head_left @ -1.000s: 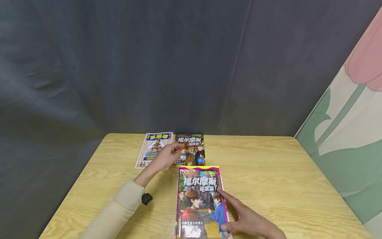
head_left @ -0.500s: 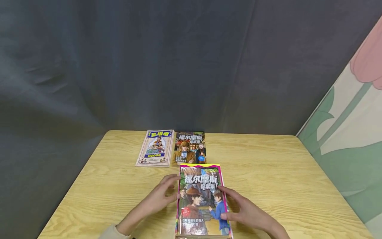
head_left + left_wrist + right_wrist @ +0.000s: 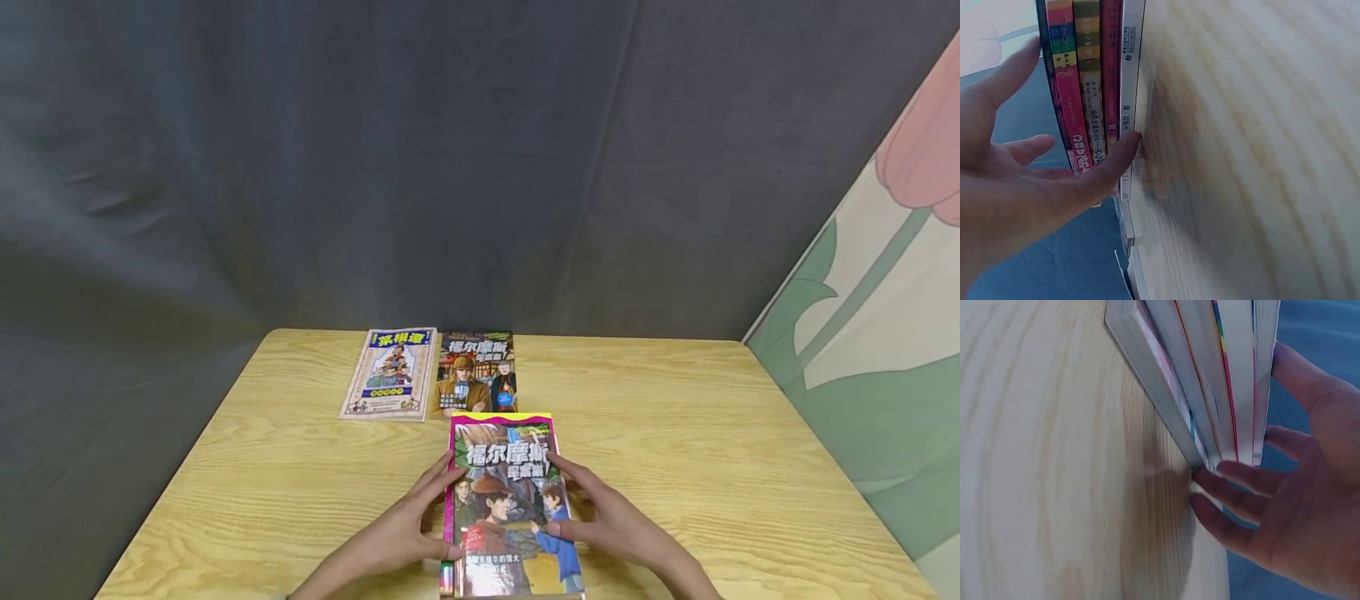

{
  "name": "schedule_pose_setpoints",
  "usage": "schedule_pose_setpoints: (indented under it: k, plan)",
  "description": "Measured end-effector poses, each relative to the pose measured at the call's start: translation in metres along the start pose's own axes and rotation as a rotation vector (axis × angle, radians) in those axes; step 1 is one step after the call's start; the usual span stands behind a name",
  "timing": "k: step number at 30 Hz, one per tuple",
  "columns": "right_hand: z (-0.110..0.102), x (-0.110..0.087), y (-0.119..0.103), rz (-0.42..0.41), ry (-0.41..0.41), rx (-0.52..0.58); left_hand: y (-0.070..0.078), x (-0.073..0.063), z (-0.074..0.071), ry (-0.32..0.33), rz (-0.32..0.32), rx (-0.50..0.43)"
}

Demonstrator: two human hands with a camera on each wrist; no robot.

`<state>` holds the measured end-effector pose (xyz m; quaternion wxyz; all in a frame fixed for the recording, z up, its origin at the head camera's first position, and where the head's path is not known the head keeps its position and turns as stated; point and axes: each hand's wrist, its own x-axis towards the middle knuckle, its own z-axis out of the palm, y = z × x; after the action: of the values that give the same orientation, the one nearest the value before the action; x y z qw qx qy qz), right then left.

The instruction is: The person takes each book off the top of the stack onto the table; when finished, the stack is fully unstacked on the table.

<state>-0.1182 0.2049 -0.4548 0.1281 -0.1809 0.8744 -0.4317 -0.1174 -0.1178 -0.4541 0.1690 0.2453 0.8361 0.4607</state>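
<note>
A stack of several books lies flat near the front of the table, topped by a comic-style book (image 3: 517,508) with a figure in a brown hat on its cover. Beneath it, the yellow and pink border of another book (image 3: 502,418) shows at the far and left sides. My left hand (image 3: 397,529) touches the stack's left side, fingers spread, by the coloured spines (image 3: 1067,81). On the opposite side, my right hand (image 3: 618,525) touches the edges with extended fingers, beside the page edges (image 3: 1204,375). The lowest book has a white spine (image 3: 1129,62).
Behind the stack, a dark-covered book (image 3: 476,375) lies beside a pale book (image 3: 392,375) with a blue title band. A dark curtain (image 3: 480,167) hangs behind the wooden table (image 3: 675,433), and a tulip-patterned cloth (image 3: 877,333) stands at the right.
My left hand has come back from the far books to the stack's left side. The top book has shifted slightly right over the pink-bordered one. My right hand stays at the right side.
</note>
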Motion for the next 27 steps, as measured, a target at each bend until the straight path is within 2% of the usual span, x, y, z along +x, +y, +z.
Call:
schedule_pose_setpoints:
  k: [3, 5, 11, 17, 21, 24, 27]
  plan:
    - [-0.006, -0.004, 0.003, 0.042, -0.055, 0.076, 0.0, 0.0, 0.0, -0.008, -0.024, -0.001]
    - [-0.01, -0.006, 0.006, 0.042, -0.092, 0.138, -0.001, 0.0, 0.0, -0.012, -0.033, -0.005]
    - [-0.014, -0.01, 0.013, 0.042, -0.154, 0.288, -0.002, 0.0, 0.0, -0.018, -0.008, 0.023]
    - [-0.013, -0.009, 0.02, 0.113, -0.135, 0.315, -0.001, 0.0, -0.001, -0.037, -0.016, 0.021]
    - [-0.015, -0.01, 0.022, 0.072, -0.147, 0.315, -0.002, 0.0, -0.001, -0.036, -0.012, 0.023]
    - [-0.019, -0.011, 0.024, 0.045, -0.192, 0.358, -0.003, 0.001, -0.001, -0.035, -0.006, 0.026]
    - [-0.023, -0.012, 0.026, 0.056, -0.239, 0.414, -0.004, 0.001, -0.001, -0.036, -0.002, 0.024]
